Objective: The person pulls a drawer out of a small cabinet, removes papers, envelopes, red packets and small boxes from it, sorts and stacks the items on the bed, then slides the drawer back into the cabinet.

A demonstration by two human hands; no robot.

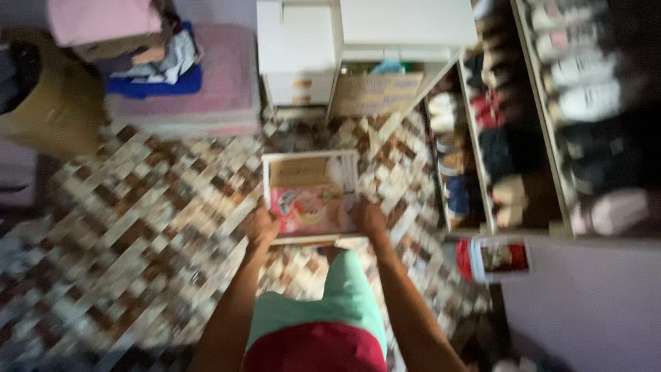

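Observation:
I hold a white drawer [274,162] out in front of me with both hands, above a brown-and-white patterned floor. My left hand [261,226] grips its near left corner and my right hand [367,215] grips its near right corner. Inside lie a brown cardboard piece [298,172], a pink printed packet [303,208] and some white papers [342,172]. The frame is motion-blurred, so finer detail is unclear.
A white cabinet [372,41] with an open gap stands ahead. A shoe rack [523,117] with several pairs fills the right. A pink cushioned bench [206,83] with folded clothes stands at the back left. A red-and-white container [499,256] sits at the right.

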